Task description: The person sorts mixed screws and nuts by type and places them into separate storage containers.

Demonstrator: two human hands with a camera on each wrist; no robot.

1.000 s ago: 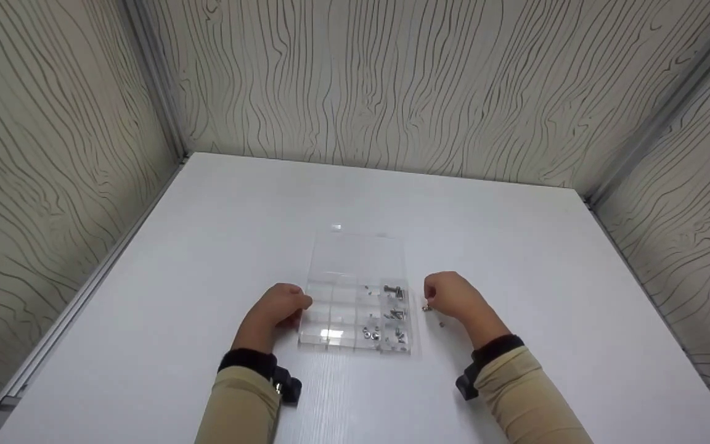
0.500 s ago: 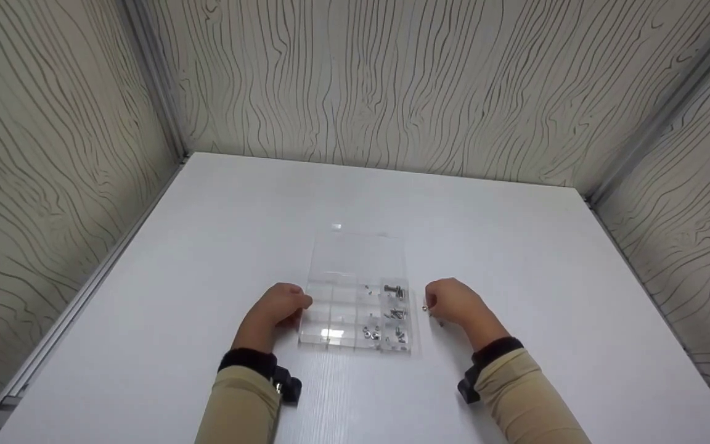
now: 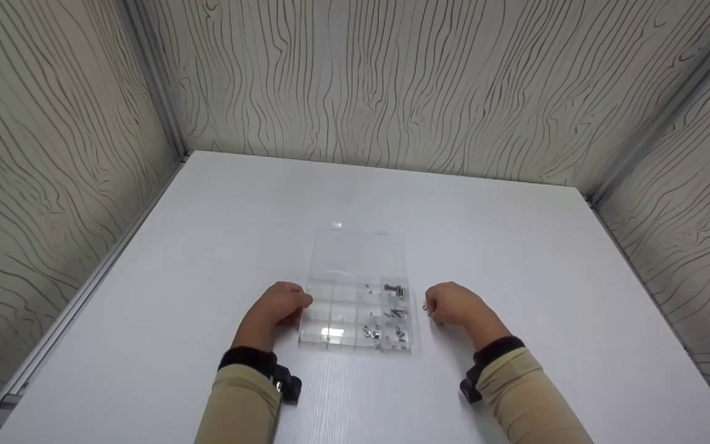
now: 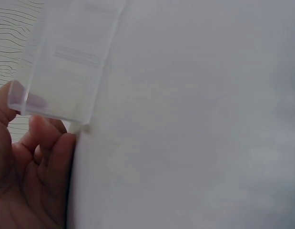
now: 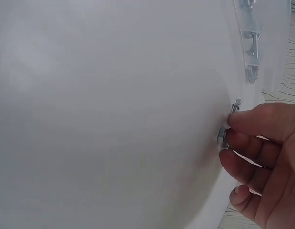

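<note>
On the white table [image 3: 219, 216], near the middle of the head picture, lay a clear plastic box [image 3: 355, 296] with many little rooms inside. Small metal screws and nuts [image 3: 392, 314] sat in the rooms on the right side of the box, low in the picture. The rooms on the left side looked bare.

The left hand [image 3: 275, 311] was at the left edge of the box. Its fingers [image 4: 47, 157] were bent and pressed against the clear corner, as the left wrist picture showed at its lower left.

The right hand [image 3: 453, 306] was just to the right of the box, down on the table. Its fingertips [image 5: 252, 125] were pinched together on a small screw [image 5: 234, 108], and a little nut [image 5: 222, 136] sat right by them. This showed at the right side of the right wrist picture.

Both arms wore tan sleeves [image 3: 515, 394] with black bands at the wrists. Walls with wavy dark lines [image 3: 392, 80] stood all around the table
</note>
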